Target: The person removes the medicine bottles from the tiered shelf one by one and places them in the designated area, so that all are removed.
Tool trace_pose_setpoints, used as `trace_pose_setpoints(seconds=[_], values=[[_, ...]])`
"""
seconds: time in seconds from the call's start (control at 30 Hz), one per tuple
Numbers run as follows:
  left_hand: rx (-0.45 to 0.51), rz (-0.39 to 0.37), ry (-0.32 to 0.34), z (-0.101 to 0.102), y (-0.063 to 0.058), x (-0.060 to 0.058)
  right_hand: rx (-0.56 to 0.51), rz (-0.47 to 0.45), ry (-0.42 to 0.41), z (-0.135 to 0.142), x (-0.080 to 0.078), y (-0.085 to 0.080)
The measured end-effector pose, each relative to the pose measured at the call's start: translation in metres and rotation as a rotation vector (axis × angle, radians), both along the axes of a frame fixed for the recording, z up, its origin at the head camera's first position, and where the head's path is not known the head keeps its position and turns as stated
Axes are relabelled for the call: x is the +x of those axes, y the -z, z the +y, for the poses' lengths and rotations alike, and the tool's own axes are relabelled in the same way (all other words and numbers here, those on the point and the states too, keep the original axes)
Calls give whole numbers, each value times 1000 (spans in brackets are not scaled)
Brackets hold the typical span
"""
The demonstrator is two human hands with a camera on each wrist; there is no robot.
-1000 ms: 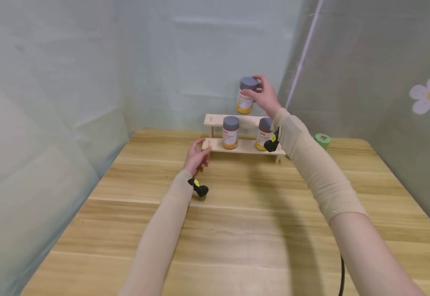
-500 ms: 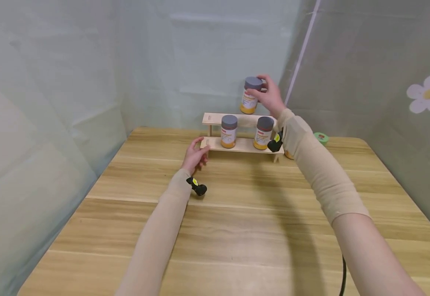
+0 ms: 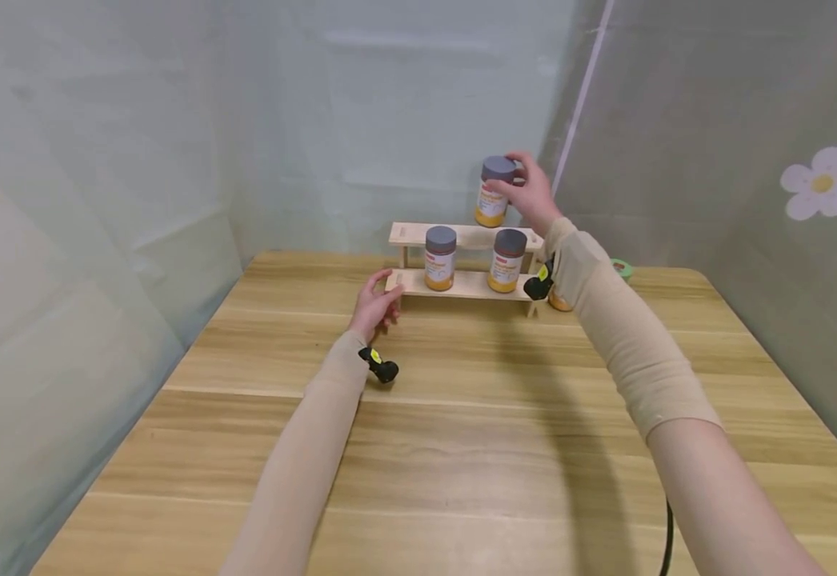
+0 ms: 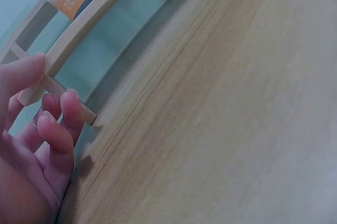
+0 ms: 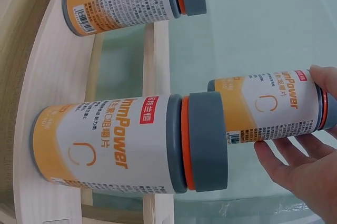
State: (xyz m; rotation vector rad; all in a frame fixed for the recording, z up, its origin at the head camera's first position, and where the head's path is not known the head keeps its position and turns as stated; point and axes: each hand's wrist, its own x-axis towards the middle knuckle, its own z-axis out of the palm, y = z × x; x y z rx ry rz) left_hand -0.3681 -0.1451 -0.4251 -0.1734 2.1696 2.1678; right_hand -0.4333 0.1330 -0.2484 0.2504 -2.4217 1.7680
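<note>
My right hand (image 3: 531,194) holds a grey-capped vitamin C tablet bottle (image 3: 493,204) upright near its cap, thumb on one side and fingers on the other. In the right wrist view a gap shows between this bottle's base and the upper board (image 5: 156,60). My left hand (image 3: 374,310) grips the left end of the two-step wooden rack (image 3: 470,284), its thumb on top of the lower board and the other fingers curled by the leg. On that lower step stand two matching bottles, one at the left (image 3: 440,268), one at the right (image 3: 505,272).
Right of the rack, another bottle (image 3: 561,302) stands on the wooden table (image 3: 418,448), mostly hidden by my sleeve. Behind the sleeve a green round object (image 3: 622,269) shows partly. Pale cloth walls (image 3: 303,120) close off the back and sides.
My right hand has carried the bottle rightward along the upper step and slightly lower. A bottle beside the rack has come into view behind the sleeve. My left hand keeps its grip on the rack.
</note>
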Motion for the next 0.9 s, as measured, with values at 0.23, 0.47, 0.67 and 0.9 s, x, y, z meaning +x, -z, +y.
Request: trace_pose_setpoints(seconds=[0.23, 0.47, 0.67, 0.9], values=[[-4, -9, -8, -1, 2, -1, 18, -2, 15, 4, 0, 2], [-13, 5, -10, -3, -1, -2, 17, -30, 53, 14, -1, 1], [-21, -7, -13, -4, -1, -3, 73, -1, 48, 23, 5, 3], [-21, -20, -12, -5, 1, -1, 132, 7, 75, 37, 11, 7]])
